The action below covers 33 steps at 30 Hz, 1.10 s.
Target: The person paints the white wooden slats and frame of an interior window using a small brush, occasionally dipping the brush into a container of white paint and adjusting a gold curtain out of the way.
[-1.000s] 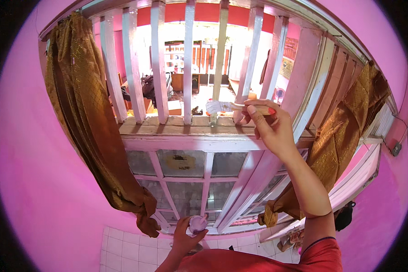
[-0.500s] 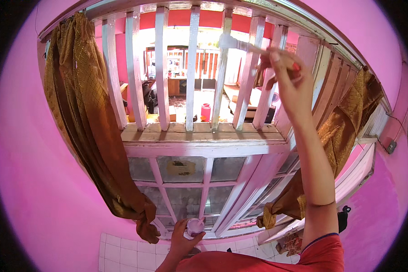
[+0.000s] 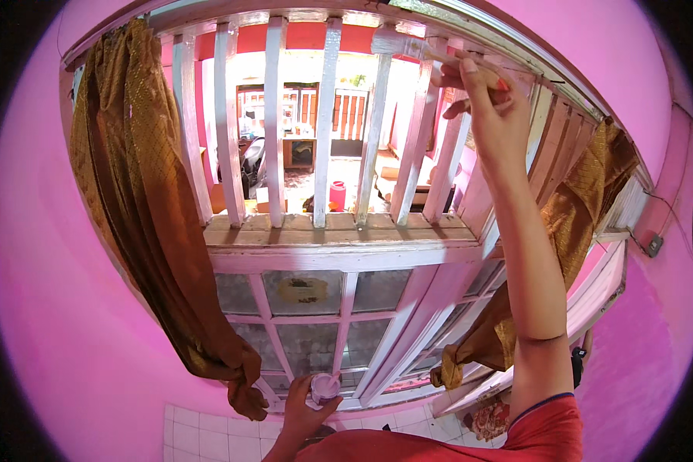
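My right hand (image 3: 494, 115) is raised high and closed around the handle of a paintbrush (image 3: 393, 43). The whitish bristles point left and lie against the upper part of an upright wooden slat (image 3: 372, 131), just below the top rail. Low down, the fingers of my left hand (image 3: 303, 412) are wrapped round a small clear cup of pale paint (image 3: 326, 387), in which a short pinkish stick or handle leans. A row of similar white slats stands above a wooden sill (image 3: 300, 235).
Brown-gold knotted curtains hang on the left (image 3: 142, 192) and right (image 3: 574, 223). Under the sill is a white-framed glass pane window (image 3: 308, 292). Through the slats show a pink container (image 3: 337, 195) and furniture outside. White floor tiles (image 3: 200, 435) lie below.
The paintbrush has moved up along the slat toward the top rail, with my right hand rising slightly. My left hand with the cup has shifted a little left. The view has tilted slightly.
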Motion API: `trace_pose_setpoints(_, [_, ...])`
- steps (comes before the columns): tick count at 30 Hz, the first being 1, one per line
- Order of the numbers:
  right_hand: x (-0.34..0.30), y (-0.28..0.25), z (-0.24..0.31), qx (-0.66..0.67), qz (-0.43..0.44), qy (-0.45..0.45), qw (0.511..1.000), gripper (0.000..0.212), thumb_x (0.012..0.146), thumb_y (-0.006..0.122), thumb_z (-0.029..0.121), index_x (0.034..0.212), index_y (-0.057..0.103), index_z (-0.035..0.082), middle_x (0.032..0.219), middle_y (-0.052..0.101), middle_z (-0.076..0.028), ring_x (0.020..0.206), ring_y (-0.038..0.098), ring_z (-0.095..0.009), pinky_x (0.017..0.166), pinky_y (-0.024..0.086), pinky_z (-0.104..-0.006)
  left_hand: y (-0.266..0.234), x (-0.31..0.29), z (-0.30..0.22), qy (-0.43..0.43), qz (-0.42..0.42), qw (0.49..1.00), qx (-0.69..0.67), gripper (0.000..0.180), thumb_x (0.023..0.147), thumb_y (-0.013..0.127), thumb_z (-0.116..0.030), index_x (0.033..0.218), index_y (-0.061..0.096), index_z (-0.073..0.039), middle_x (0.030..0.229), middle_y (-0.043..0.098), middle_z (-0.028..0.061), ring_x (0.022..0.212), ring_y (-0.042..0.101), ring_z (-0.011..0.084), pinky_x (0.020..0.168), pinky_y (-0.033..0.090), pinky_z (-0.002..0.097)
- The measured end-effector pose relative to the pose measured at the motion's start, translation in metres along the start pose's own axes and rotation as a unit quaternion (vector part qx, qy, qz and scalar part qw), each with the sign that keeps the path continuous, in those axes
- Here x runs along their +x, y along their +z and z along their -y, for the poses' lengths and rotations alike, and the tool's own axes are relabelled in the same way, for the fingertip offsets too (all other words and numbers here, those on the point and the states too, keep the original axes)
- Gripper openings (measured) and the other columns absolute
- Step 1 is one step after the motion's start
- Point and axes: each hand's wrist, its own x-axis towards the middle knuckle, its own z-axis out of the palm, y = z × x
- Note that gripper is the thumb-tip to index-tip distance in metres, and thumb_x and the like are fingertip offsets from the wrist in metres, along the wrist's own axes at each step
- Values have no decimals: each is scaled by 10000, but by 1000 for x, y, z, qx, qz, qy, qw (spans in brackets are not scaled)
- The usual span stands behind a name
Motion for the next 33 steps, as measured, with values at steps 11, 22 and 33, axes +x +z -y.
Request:
trace_pose_setpoints(11, [5, 9, 4, 44, -19, 31, 998, 327, 1030, 651, 246, 1213, 699, -21, 1052, 758, -137, 954, 745, -207, 643, 566, -314, -2, 0, 5, 16, -10, 1000, -4, 629, 709, 935, -276, 1186, 638, 7, 1150, 616, 177, 1077, 626, 342, 927, 513, 433])
trace_pose_setpoints(22, [-72, -7, -6, 36, 88, 138, 986, 323, 1033, 647, 251, 1182, 676, -34, 1009, 739, -121, 878, 722, -183, 595, 555, -288, -1, -4, 16, 44, -29, 999, 12, 614, 690, 946, -232, 1149, 621, 15, 1082, 621, 171, 990, 651, 330, 856, 527, 415])
trace_pose_setpoints(33, [-158, -25, -22, 30, 171, 219, 960, 275, 1039, 640, 192, 1214, 662, -20, 988, 745, -104, 812, 702, -129, 567, 526, -254, -1, 0, 19, -3, 27, 999, -22, 646, 708, 930, -301, 1189, 637, 14, 1186, 601, 189, 1127, 602, 365, 970, 502, 442])
